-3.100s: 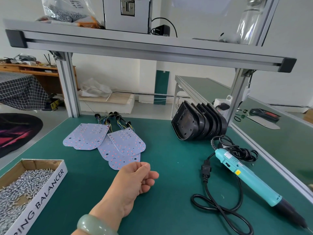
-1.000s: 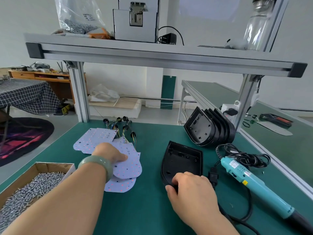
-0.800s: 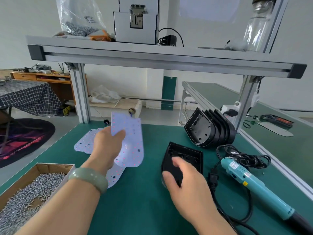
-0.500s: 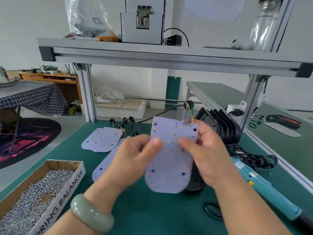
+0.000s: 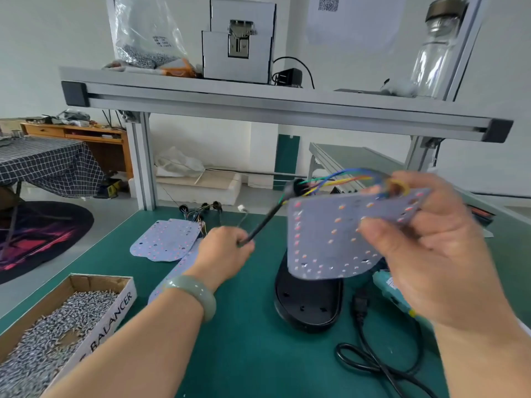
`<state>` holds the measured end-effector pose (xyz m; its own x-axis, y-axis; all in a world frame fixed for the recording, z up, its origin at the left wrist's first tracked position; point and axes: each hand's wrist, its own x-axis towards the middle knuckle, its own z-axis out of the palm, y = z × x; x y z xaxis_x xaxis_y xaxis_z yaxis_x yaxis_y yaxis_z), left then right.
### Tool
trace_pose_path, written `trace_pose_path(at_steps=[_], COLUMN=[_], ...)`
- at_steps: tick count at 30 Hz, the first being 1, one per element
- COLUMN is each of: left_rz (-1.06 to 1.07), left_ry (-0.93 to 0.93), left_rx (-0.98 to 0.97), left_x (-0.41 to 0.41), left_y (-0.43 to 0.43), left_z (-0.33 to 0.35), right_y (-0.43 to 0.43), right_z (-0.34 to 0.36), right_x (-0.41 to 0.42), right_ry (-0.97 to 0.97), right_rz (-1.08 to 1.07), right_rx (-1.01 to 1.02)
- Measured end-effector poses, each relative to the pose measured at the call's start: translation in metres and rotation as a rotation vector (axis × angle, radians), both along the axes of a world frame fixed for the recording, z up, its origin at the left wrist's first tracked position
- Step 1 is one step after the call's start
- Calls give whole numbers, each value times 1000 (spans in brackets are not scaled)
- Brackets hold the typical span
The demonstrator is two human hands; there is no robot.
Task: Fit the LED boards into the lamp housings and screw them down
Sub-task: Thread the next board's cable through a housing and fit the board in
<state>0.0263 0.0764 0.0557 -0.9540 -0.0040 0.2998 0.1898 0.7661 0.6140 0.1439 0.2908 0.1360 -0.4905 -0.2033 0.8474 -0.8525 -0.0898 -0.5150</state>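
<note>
My right hand (image 5: 434, 248) pinches a pale LED board (image 5: 324, 239) and holds it in the air over a black lamp housing (image 5: 309, 300) that lies open side up on the green mat. Coloured wires run from the board's top to a black cable (image 5: 264, 222). My left hand (image 5: 224, 251) grips the end of that cable, left of the board. More LED boards (image 5: 166, 239) lie flat on the mat behind my left hand.
A cardboard box of screws (image 5: 57, 320) sits at the front left. A teal electric screwdriver (image 5: 393, 291) and its black cord (image 5: 370, 349) lie to the right of the housing. An aluminium shelf beam (image 5: 258, 101) crosses overhead.
The board has passed to my right hand alone and tilted to the right. My left hand let go of the board, dropped lower left and took the cable.
</note>
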Motion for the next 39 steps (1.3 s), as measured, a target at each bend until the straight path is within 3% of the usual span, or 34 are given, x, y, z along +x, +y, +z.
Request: trace_pose_path(at_steps=[1,3,8,11,14,17,23,27,31,34,36,39], left_rz=[66,177,345,374,311,121,-239,-206,-31,75,11,-80], left_ry=[-36,-82,-15,6,148,199,-50,-85,-55,-7,-92,-387], left_rx=[-58,70,986,1231,1205,1202,1420,1193,961,1067,1082,1021], left_x=[-3,-8,-7,1,16,32,49,51,44,38,38,46], left_y=[-7,-21,-23,-23,-26,-23,-16,-12,-9,-14,-15,-13], left_z=[-11,-24,2,12,10,10,11,-2,-17,-18,-18,-21], right_y=[3,7,-3,-11,-16,-24,-53,-62,-63,-59,-59,-66], right_z=[3,2,-31,-53,-68,-77,-78,-78,-87,-91,-90,-91], right_x=[0,-4,-21,-30,-34,-39,-52,-61,-60,-59,-58,-60], right_ry=[-2,-41,-402,-619,-821,-1005,-1088,-1108,-1173,-1188,-1196,-1202], right_rz=[32,41,-51,-118,-93,81,273,245,146,91,99,77], right_rx=[-79,-152,-339,-421,-462,-423,-349,-335,-323,-330,-354,-341])
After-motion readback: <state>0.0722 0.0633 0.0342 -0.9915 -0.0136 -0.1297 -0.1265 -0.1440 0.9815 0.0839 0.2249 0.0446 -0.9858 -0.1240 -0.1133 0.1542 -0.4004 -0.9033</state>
